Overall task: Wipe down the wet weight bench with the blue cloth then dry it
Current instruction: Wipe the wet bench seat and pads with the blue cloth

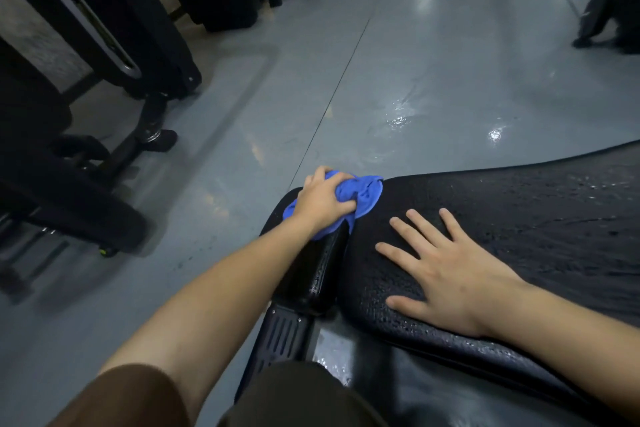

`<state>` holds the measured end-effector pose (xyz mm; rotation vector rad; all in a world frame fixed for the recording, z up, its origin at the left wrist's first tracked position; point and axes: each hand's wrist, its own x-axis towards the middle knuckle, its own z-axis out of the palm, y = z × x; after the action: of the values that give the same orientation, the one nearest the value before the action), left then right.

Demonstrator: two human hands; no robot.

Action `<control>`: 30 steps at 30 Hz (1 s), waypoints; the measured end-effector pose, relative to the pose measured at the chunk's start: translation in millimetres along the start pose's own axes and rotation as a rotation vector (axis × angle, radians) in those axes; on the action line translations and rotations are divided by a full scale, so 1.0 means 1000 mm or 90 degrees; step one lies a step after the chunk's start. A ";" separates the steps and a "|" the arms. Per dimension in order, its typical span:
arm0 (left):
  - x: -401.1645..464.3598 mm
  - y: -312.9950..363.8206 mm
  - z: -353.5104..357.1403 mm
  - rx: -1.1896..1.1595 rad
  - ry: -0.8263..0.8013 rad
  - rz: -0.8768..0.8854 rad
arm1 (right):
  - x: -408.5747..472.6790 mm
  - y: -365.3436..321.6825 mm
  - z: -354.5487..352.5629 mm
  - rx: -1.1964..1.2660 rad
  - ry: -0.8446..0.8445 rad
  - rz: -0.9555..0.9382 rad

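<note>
The long black pad of the counter (519, 218) lies open to the right, its wet surface bare beyond the flat right hand (450, 274) that covers its near end. The left hand (322, 201) and the bunched blue cloth (360, 194) fill the gap by the small seat pad (311, 274). Grey floor (398, 80) stretches free ahead. Dark gym machines (104, 62) crowd the left side, and another frame (609, 0) stands far right.
</note>
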<state>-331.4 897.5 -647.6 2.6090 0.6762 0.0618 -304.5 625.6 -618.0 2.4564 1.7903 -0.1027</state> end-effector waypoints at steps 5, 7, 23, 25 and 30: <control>0.022 -0.004 0.001 -0.011 0.000 -0.008 | 0.001 0.000 -0.003 0.016 -0.025 0.011; 0.007 -0.010 0.002 -0.039 0.024 0.013 | 0.002 0.000 -0.004 0.019 -0.049 0.012; -0.191 -0.051 0.023 -0.076 0.157 0.046 | -0.001 -0.006 -0.024 0.006 -0.104 0.025; -0.180 -0.045 0.019 -0.076 0.141 0.023 | 0.000 -0.006 -0.023 0.004 -0.101 0.021; -0.130 -0.029 0.008 -0.076 0.062 0.016 | 0.001 -0.004 -0.019 0.008 -0.088 0.017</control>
<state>-458.0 855.3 -658.5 2.5124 0.6520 0.2321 -307.8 629.8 -599.4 2.4159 1.7043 -0.2749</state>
